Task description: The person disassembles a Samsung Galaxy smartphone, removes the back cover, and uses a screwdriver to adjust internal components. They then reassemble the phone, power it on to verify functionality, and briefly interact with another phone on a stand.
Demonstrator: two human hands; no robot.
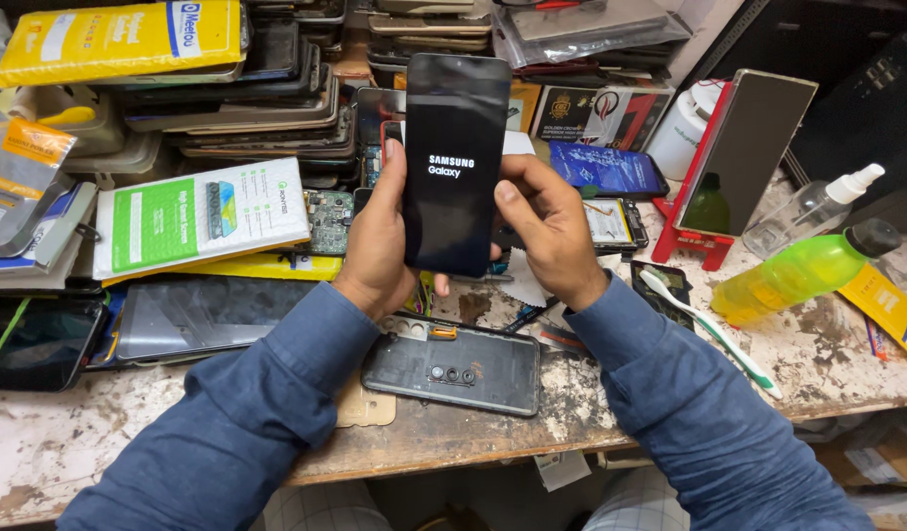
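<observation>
Head view: the phone [454,162] is held upright above the table [99,433], clamped at its sides by the left hand [380,246] and right hand [547,231], so its lit screen can be seen.

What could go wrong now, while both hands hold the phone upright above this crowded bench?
1. The smartphone is gripped only by its lower half between the left hand and right hand; a slip might drop it onto the phone back cover lying below.
2. The green bottle lies on its side near the bench edge and could roll if an elbow bumps it.
3. The toothbrush lies close to the right sleeve, which may sweep it off.
</observation>
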